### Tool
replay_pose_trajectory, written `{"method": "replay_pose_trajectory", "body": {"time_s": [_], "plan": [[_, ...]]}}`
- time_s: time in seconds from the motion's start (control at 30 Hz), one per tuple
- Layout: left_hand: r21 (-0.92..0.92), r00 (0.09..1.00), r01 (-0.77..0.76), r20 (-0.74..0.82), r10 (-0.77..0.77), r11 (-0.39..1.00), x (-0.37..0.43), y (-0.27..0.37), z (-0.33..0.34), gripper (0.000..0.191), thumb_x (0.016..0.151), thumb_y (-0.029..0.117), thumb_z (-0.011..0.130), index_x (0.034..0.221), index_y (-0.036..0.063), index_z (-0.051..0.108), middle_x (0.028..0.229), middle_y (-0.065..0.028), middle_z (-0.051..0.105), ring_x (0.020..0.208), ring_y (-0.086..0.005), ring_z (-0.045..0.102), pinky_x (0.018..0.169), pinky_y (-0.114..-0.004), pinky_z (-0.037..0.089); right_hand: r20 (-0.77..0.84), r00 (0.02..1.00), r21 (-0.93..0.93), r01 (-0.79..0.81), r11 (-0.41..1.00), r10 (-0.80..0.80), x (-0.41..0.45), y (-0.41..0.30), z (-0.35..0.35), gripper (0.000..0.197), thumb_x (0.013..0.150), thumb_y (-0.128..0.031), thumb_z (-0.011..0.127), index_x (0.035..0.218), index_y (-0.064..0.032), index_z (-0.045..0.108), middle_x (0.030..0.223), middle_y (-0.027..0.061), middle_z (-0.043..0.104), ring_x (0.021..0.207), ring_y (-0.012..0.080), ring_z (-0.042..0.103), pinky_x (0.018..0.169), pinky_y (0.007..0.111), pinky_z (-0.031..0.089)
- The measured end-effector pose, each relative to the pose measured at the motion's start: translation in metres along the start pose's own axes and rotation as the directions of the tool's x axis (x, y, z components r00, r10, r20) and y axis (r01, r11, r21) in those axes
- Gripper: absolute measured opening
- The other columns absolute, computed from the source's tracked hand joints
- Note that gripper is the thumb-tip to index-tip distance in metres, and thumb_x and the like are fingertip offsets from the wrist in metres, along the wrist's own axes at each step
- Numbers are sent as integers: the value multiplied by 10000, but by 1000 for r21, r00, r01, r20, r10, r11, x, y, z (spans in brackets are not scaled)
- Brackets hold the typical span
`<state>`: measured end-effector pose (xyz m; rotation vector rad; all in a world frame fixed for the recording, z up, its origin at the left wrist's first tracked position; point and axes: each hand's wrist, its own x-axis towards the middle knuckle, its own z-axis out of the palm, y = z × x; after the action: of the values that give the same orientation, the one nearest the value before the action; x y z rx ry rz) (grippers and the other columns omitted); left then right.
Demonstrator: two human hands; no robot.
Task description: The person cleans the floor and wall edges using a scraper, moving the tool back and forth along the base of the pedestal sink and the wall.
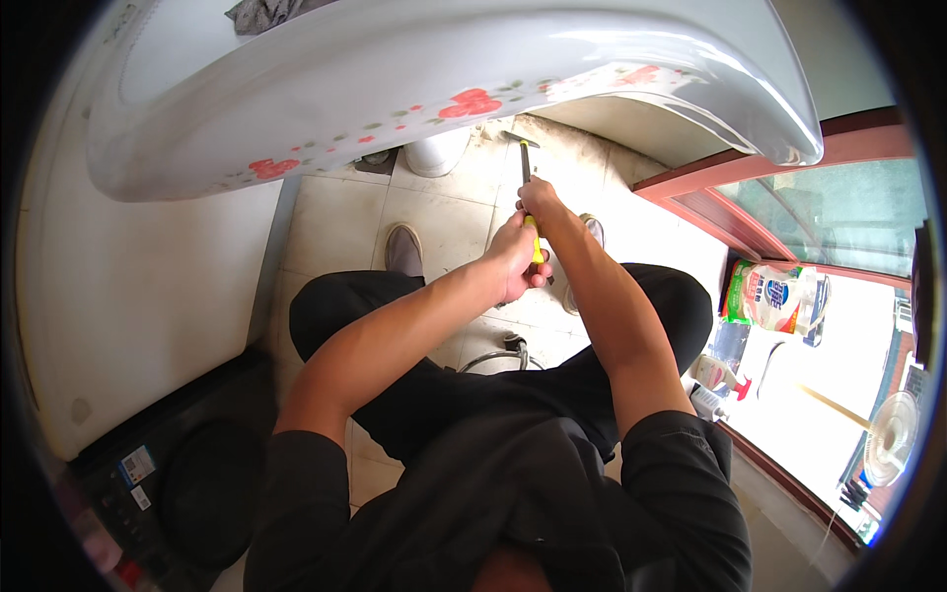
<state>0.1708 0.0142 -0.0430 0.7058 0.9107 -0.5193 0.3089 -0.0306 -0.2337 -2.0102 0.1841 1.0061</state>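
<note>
Both of my hands are on a slim hammer-like tool (526, 163) with a dark shaft and a narrow crosswise head. My right hand (541, 201) is closed around the shaft, below the head. Nearer to me, my left hand (514, 248) wraps the yellow grip (534, 243), with its fingertips curled around the right side. The tool's head points away from me, over the floor tiles (440, 214). Above it hangs the rim of a white ceramic washbasin (385, 96) with red flowers. The basin's white pedestal (436, 157) shows under that rim.
A grey cloth (259, 15) lies on the basin. A white panel (155, 281) and a black appliance (200, 473) stand to the left. At right are a red-framed window (814, 200), a detergent bag (773, 297) and a spray bottle (721, 376). A chrome stool ring (492, 358) shows between my legs.
</note>
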Motion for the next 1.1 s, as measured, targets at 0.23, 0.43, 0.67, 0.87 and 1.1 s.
{"method": "replay_pose_trajectory", "body": {"time_s": [0.23,0.43,0.67,0.87,1.1], "plan": [[-91,999,-18,35,22,996,14,3,5,224,1034,254,313,1224,243,432,800,-64,468,547,-140,429,410,-241,295,-15,999,-23,-39,999,38,19,-5,-14,431,873,-52,467,1299,-13,520,882,197,670,758,293,660,628,388,542],[-20,998,-32,-52,31,999,25,1,7,274,1035,262,314,1292,265,407,797,-68,476,546,-141,439,413,-232,301,-27,1000,27,10,1000,-9,3,-22,-17,472,915,-82,414,1384,-28,439,856,179,649,687,267,626,575,396,501],[-10,999,-34,-36,33,999,24,0,13,278,1036,252,296,1291,264,407,799,-72,483,556,-151,452,422,-245,311,-16,997,-168,77,983,-81,-1,-14,-22,353,900,-70,442,1218,38,549,921,216,672,764,310,673,650,408,543],[20,1000,-20,22,19,1000,23,-3,23,264,1033,250,310,1277,259,410,804,-74,483,558,-144,451,422,-240,316,-44,984,-330,147,933,-170,54,24,-30,269,866,-77,495,1031,48,666,1057,258,670,891,336,690,781,393,562],[17,999,-14,-38,15,1000,17,-7,8,326,1026,233,310,1337,290,389,788,-71,480,555,-155,461,426,-252,324,329,890,-827,432,358,-315,25,4,-9,279,863,-116,527,1032,29,695,1069,241,672,996,330,666,873,406,533]]}}
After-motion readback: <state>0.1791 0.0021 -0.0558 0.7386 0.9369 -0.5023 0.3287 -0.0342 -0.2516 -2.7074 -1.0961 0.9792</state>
